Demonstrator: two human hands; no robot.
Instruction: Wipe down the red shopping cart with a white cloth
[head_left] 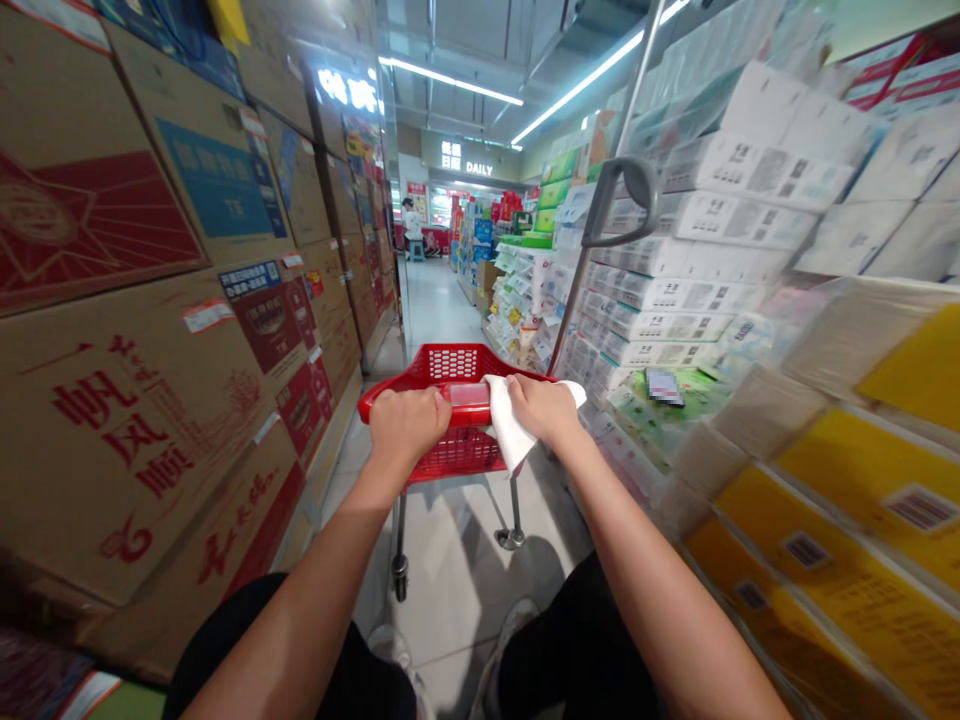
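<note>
A red plastic shopping cart (457, 452) stands upright on its wheels in front of me. My left hand (409, 425) is wrapped round the left part of its red handle (471, 396). On the right part of the handle, my right hand (546, 408) is closed over a white cloth or paper wipe (511, 432). One end of the wipe hangs down below the handle, and another sticks out to the right of my hand. Whether my right fingers also grip the bar beneath is hidden. Little of the basket's inside shows.
Stacked cardboard cartons (127, 430) line the left side closely. On the right are piled white packs (720, 215) and yellow packs (862, 500). A metal pole with a grey handle (626, 205) rises by the cart's right. A person (412, 222) is far down the tiled aisle (442, 310).
</note>
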